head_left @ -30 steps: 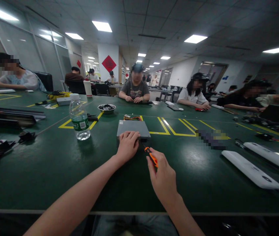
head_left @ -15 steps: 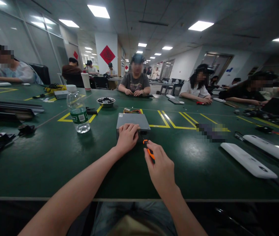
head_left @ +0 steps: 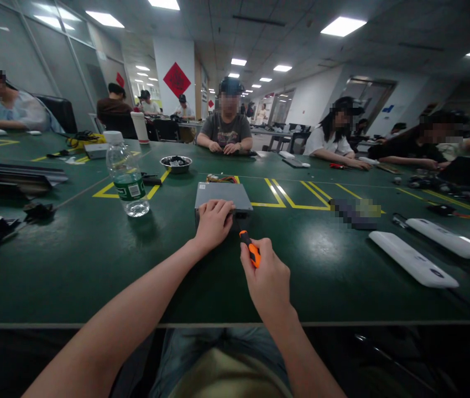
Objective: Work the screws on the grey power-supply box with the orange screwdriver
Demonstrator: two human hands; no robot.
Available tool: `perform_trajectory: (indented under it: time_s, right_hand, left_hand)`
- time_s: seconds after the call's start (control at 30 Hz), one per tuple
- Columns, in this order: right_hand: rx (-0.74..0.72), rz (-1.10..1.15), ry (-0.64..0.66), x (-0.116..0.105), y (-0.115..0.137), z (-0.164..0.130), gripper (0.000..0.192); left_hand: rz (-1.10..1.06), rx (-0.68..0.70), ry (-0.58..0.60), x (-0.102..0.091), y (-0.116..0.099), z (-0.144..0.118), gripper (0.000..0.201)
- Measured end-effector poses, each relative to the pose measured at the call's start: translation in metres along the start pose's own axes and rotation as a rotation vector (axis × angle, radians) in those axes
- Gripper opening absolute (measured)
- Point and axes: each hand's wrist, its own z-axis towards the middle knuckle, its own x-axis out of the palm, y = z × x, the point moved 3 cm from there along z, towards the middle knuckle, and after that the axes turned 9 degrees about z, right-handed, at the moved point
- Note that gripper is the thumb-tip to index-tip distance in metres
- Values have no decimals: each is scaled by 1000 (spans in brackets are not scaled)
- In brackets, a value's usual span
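Head view: a wide dark green table [head_left: 94,260] with yellow marking lines is seen from a seated position, with both bare forearms reaching forward.

A flat grey metal box [head_left: 222,195] lies on the table straight ahead, with coloured wires [head_left: 221,178] showing at its far edge. The left hand [head_left: 212,224] is laid on the box's near edge, fingers curled over it, pressing it down. The right hand [head_left: 266,279] is closed around an orange-handled screwdriver [head_left: 250,250], whose dark shaft is pointed at the near side of the box, just beside the left hand. The tip is too small for contact to be made out.

The step in hand is judged to be work on a fastener at the near face of the box. A steady hold on the box and a shaft kept in line with the fastener would be called for next.

A water bottle [head_left: 125,177] stands to the left, a small metal bowl [head_left: 176,163] farther back, and long white casings [head_left: 411,258] lie to the right. Other people are seated around the far side.
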Motion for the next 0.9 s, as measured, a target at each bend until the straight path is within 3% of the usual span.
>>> perform_trajectory:
  time_s: [0.1, 0.23, 0.33, 0.5, 0.7, 0.9]
  right_hand:
    - [58, 30, 53, 0, -2, -1, 21]
    - [-19, 70, 102, 0, 1, -3, 16]
    - [-72, 73, 99, -1, 1, 0, 13]
    - [-25, 63, 61, -5, -5, 7, 19]
    - [-2, 99, 148, -3, -4, 4, 15]
    - [-39, 81, 119, -4, -5, 2, 14]
  left_hand:
    - [10, -4, 2, 0, -1, 0, 23]
    - [25, -5, -5, 0, -1, 1, 22]
    - [25, -6, -7, 0, -1, 1, 22]
    - [26, -2, -6, 0, -2, 1, 21]
    - [33, -14, 1, -1, -3, 1, 21]
    - [24, -6, 10, -1, -2, 0, 22]
